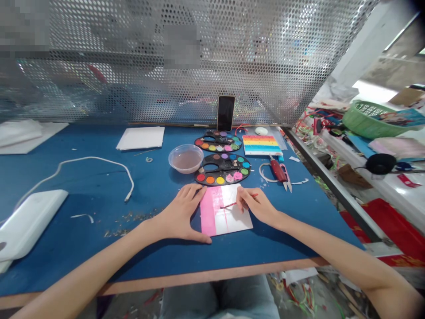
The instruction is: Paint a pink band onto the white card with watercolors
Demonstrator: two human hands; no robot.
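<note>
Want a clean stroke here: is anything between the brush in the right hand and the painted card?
Nothing visible stands in the way. The tip of the thin red paintbrush in the right hand is over the pink-and-white card. The left hand rests against the card's left edge, clear of the brush.

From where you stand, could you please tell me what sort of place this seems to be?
This looks like a craft painting bench, probably in a workshop: a blue worktop holds two round watercolour palettes, a rainbow-striped painted card, and a pink-painted card under a thin paintbrush.
</note>
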